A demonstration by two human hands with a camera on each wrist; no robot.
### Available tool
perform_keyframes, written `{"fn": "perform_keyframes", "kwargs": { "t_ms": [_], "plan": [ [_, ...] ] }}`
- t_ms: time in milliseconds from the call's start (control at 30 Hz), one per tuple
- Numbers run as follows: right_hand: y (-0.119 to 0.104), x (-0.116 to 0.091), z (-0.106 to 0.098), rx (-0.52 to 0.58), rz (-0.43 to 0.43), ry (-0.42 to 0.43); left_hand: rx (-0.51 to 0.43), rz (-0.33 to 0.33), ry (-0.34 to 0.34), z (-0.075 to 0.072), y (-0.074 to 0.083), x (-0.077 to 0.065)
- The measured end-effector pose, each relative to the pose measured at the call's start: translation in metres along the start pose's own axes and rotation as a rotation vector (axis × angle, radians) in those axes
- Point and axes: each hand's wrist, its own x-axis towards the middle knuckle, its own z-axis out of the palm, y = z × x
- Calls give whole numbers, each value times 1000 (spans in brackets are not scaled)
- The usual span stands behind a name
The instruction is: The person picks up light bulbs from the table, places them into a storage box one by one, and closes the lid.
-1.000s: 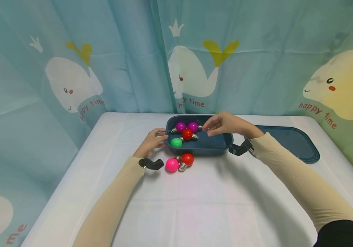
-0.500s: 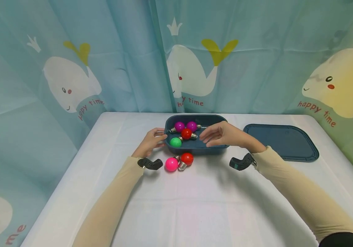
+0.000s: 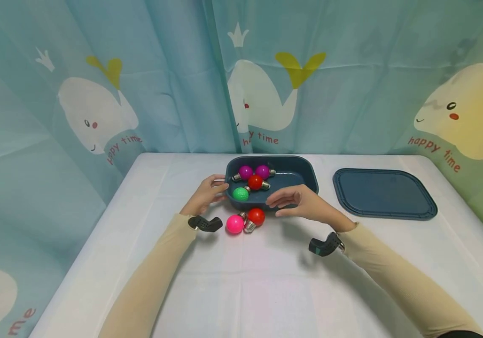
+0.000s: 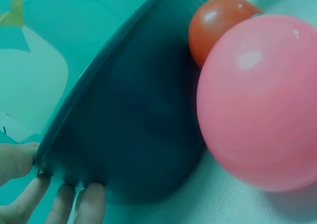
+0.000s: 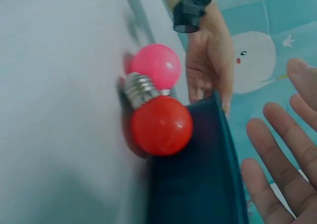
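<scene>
A dark blue bin (image 3: 281, 205) stands at the table's back. Inside, at its left, lie two purple bulbs (image 3: 262, 172), a red bulb (image 3: 255, 182) and a green bulb (image 3: 240, 194). My left hand (image 3: 203, 196) touches the bin's left end; in the left wrist view, the fingers (image 4: 91, 201) rest against the outer wall and the thumb is at the rim. My right hand (image 3: 298, 202) hovers over the front rim, fingers spread with nothing between them. Just in front of the bin lie a pink bulb (image 3: 235, 224) and a second red bulb (image 5: 162, 126), side by side.
A flat dark blue lid (image 3: 385, 193) lies on the white-covered table (image 3: 267, 291) right of the bin. A blue curtain (image 3: 174, 94) with whale prints hangs behind the table and along its left side.
My right hand has come down from over the bin's right part towards me, to the front rim. The left hand and the bulbs have stayed where they were.
</scene>
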Motion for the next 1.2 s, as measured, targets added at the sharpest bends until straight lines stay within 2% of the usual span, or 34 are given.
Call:
{"fn": "perform_keyframes", "kwargs": {
  "t_ms": [400, 933, 1200],
  "plan": [
    [21, 3, 22, -54, -65, 62, -1, -19, -19, -2, -3, 2],
    [30, 9, 34, -168, -86, 53, -4, -9, -19, -3, -3, 2],
    [32, 12, 39, -193, -68, 34, -27, -5, -22, -1, -4, 2]
  ]
}}
